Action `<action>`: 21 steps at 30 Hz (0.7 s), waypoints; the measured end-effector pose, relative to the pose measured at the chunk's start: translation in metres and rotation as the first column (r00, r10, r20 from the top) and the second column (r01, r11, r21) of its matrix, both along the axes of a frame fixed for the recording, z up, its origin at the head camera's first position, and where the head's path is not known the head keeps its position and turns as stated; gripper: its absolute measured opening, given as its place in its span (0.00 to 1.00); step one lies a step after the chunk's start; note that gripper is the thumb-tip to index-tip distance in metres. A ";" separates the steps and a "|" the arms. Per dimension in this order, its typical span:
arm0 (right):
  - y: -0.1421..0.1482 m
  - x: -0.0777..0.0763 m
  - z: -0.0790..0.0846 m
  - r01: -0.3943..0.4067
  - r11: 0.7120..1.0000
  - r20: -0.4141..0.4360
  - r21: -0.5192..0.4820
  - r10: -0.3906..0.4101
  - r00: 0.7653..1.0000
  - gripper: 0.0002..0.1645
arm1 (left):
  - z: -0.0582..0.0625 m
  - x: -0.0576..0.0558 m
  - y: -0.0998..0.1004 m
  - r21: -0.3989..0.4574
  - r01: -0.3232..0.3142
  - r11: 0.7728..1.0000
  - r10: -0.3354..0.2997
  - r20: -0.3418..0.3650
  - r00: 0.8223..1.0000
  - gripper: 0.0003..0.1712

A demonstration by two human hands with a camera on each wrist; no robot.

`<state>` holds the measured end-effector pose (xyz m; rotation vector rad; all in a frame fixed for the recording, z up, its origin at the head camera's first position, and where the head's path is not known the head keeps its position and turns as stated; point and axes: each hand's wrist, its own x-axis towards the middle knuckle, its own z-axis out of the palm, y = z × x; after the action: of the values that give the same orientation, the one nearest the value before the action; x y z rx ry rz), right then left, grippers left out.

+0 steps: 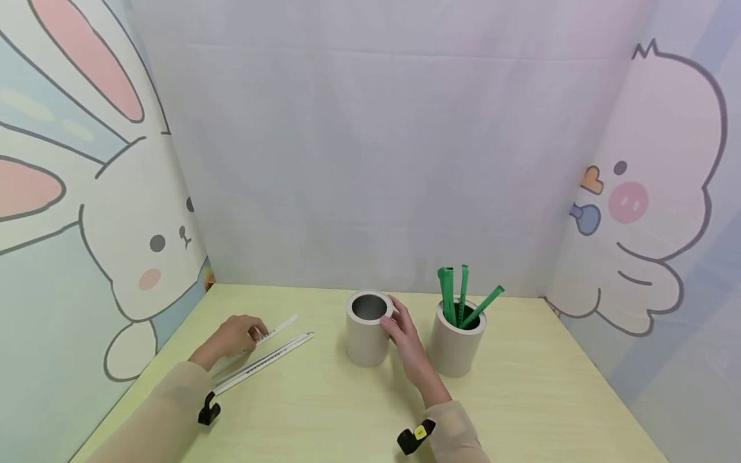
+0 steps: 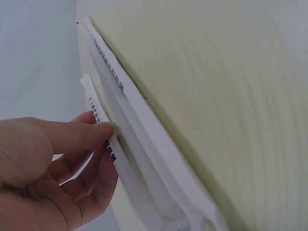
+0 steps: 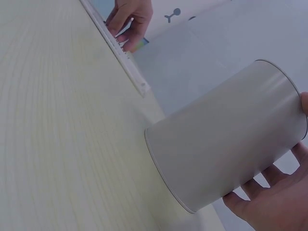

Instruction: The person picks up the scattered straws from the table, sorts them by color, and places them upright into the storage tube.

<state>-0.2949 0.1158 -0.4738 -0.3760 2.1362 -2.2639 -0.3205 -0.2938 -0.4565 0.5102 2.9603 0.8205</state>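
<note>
My left hand (image 1: 238, 335) pinches a slim white wrapped stick (image 2: 129, 180) with dark printed characters between thumb and fingers. Right beside it lie more white wrapped sticks (image 1: 263, 363) of the same look, slanting across the table's left side. My right hand (image 1: 412, 347) holds a pale grey cylindrical canister (image 1: 367, 344) from its right side, with the thumb at the rim and the fingers along the wall. The canister stands upright on the table, and its visible inside looks bare. In the right wrist view its wall (image 3: 226, 139) fills much of the picture.
To the right of my right hand stands a second grey canister (image 1: 454, 354) with several green wrapped sticks (image 1: 448, 296) upright in it. The light wooden table (image 1: 521, 411) meets a grey cloth backdrop (image 1: 370, 161) at the back. Cartoon-printed panels flank both sides.
</note>
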 end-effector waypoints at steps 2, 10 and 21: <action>0.000 0.000 0.000 0.001 1.000 -0.003 0.002 -0.001 1.000 0.40 | 0.001 0.000 0.000 0.011 0.015 1.000 -0.015 -0.014 1.000 0.19; -0.001 -0.001 -0.002 0.012 1.000 -0.010 0.007 -0.012 1.000 0.39 | 0.011 -0.003 0.009 0.088 0.012 0.996 -0.005 -0.087 0.996 0.18; 0.000 0.000 -0.001 0.003 1.000 -0.013 0.014 -0.003 1.000 0.39 | 0.038 -0.001 0.056 0.277 -0.088 0.957 0.118 -0.091 0.989 0.20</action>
<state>-0.2946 0.1159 -0.4749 -0.3890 2.1591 -2.2527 -0.3211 -0.2382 -0.4188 0.4224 3.0066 1.2621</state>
